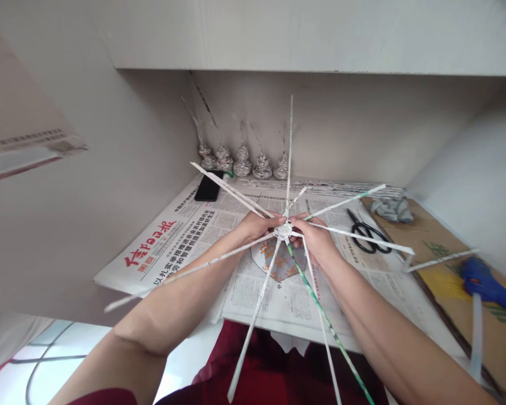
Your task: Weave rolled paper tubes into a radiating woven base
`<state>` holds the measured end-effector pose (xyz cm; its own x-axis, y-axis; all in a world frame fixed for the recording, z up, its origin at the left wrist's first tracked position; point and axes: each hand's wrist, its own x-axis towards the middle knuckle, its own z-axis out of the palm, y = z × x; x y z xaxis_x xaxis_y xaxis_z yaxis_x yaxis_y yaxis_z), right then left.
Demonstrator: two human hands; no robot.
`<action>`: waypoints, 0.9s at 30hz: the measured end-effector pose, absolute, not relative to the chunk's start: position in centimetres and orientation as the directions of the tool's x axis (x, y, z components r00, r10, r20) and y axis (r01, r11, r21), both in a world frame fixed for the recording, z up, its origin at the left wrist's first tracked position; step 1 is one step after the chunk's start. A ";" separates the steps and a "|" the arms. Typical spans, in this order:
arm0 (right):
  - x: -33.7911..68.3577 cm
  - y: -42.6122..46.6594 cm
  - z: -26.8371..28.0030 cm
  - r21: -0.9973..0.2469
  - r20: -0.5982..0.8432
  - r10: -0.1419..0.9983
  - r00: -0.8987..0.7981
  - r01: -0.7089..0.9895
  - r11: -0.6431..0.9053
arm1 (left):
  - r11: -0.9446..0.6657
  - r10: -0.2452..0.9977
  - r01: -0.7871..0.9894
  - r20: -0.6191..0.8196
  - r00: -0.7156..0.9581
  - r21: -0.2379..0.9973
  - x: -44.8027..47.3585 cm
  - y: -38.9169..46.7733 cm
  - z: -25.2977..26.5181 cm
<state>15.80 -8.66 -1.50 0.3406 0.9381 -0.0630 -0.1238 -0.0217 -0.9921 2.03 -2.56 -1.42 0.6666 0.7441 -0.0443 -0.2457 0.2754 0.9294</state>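
Observation:
Between my hands is a small woven piece of rolled paper strips (283,231), held above the newspaper. Long paper sticks spread from its knotted centre in all directions, most of them white and one green and white. My left hand (259,225) pinches the centre from the left, thumb on top. From the right, my right hand (314,236) grips the centre with thumb and fingers. Some of the fingers are hidden beneath the weave. Under it lies a grey-and-white piece with orange markings (274,261).
Newspaper (185,236) covers the table. Several gourd-shaped paper pieces (242,161) stand at the back wall, near a black phone (208,187) and paper sticks (329,185). Rightward are black scissors (366,236), a crumpled cloth (392,209), cardboard (430,225) and a blue glue gun (489,284).

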 end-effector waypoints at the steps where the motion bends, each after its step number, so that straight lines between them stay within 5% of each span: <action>1: 15.9 -8.6 -1.6 -0.993 -0.050 0.941 0.334 -0.116 -0.012 | 0.269 0.746 -0.241 -0.043 0.665 0.932 2.0 -2.5 -1.5; 13: 16.6 -8.5 -1.9 -1.000 -0.020 0.954 0.300 0.014 -0.025 | 0.283 0.764 -0.137 -0.137 0.631 0.949 1.7 -2.2 -1.5; 18: 17.2 -8.3 -2.7 -0.984 0.097 0.953 0.286 0.169 0.050 | 0.241 0.809 -0.121 -0.131 0.573 0.963 1.8 -2.6 -1.1; 23: 17.3 -8.0 -3.1 -0.996 0.094 0.962 0.256 0.032 0.088 | 0.321 0.811 -0.124 -0.205 0.549 0.939 2.0 -3.1 -0.2; 27: 17.0 -8.3 -2.8 -0.982 0.180 0.957 0.229 0.093 0.163 | 0.256 0.858 -0.085 -0.186 0.478 0.963 2.2 -3.2 -0.3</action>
